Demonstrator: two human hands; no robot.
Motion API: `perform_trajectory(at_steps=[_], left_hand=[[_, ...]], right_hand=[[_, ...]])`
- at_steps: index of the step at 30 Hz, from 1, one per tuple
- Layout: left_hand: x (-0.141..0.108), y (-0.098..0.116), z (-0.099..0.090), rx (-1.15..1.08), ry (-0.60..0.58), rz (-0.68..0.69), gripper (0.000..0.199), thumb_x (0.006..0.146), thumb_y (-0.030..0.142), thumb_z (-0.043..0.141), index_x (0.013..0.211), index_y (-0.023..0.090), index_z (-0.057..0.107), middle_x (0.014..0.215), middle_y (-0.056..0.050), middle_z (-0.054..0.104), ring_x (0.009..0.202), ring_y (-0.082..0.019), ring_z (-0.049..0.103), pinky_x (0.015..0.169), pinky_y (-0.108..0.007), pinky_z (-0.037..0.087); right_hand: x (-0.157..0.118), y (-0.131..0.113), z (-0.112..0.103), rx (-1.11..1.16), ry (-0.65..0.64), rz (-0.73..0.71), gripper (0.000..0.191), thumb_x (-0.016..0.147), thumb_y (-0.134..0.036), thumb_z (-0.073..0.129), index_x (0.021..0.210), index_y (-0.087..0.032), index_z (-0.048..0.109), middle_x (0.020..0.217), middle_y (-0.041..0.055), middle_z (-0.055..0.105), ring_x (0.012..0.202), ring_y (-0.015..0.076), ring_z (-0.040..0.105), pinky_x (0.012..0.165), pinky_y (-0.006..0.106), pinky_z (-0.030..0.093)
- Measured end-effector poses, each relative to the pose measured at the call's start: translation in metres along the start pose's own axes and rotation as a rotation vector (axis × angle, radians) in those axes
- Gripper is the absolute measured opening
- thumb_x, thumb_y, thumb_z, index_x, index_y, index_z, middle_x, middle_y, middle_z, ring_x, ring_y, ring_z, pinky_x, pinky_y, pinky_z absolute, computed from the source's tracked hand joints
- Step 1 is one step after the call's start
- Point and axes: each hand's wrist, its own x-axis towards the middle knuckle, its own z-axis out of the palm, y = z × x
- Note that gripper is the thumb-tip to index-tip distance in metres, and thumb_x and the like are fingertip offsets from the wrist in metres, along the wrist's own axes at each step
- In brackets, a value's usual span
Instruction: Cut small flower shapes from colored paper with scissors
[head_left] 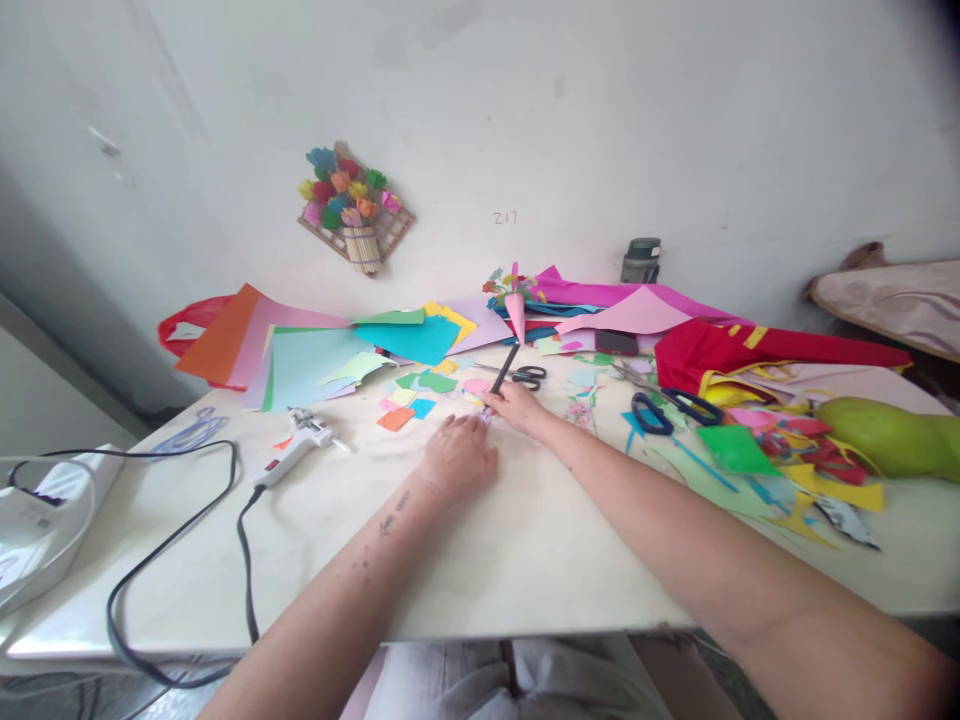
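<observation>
My right hand (514, 408) is closed around a black pen (505, 368), its tip pointing down at the table. Beside it, my left hand (459, 452) lies on the tabletop with its fingers resting at a small pale purple paper piece (486, 414), near the pen's tip. Small cut papers lie just beyond the hands, among them an orange square (395, 419), a blue piece (423, 409) and green pieces (436, 382). Black-handled scissors (529, 377) lie behind my right hand.
A glue gun (294, 450) with a black cable lies left on the table (315, 560). Coloured sheets (315, 360) spread along the back. At right are blue-handled scissors (694, 406), paper scraps (810, 450) and a green bag (877, 435). A power strip (67, 510) sits far left.
</observation>
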Motion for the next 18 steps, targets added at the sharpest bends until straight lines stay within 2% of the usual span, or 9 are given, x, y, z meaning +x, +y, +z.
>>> perform_trajectory(at_steps=[7, 18], left_hand=[[0.0004, 0.0000, -0.0001, -0.006, -0.011, -0.003, 0.045, 0.091, 0.027, 0.039, 0.128, 0.008, 0.055, 0.132, -0.018, 0.059, 0.128, -0.026, 0.051, 0.114, -0.043, 0.030], [0.0000, -0.0008, 0.0004, 0.001, 0.003, 0.004, 0.043, 0.091, 0.027, 0.039, 0.126, 0.011, 0.056, 0.127, -0.017, 0.062, 0.125, -0.026, 0.053, 0.113, -0.043, 0.031]], right_hand=[[0.0002, -0.0004, -0.0005, -0.028, 0.029, 0.012, 0.024, 0.091, -0.033, 0.054, 0.080, -0.016, 0.068, 0.064, 0.0034, 0.067, 0.066, 0.0172, 0.064, 0.068, 0.026, 0.049], [0.0004, -0.0012, -0.0015, -0.032, 0.043, 0.039, 0.022, 0.090, -0.032, 0.056, 0.081, -0.016, 0.069, 0.064, 0.0041, 0.067, 0.068, 0.0182, 0.064, 0.070, 0.027, 0.050]])
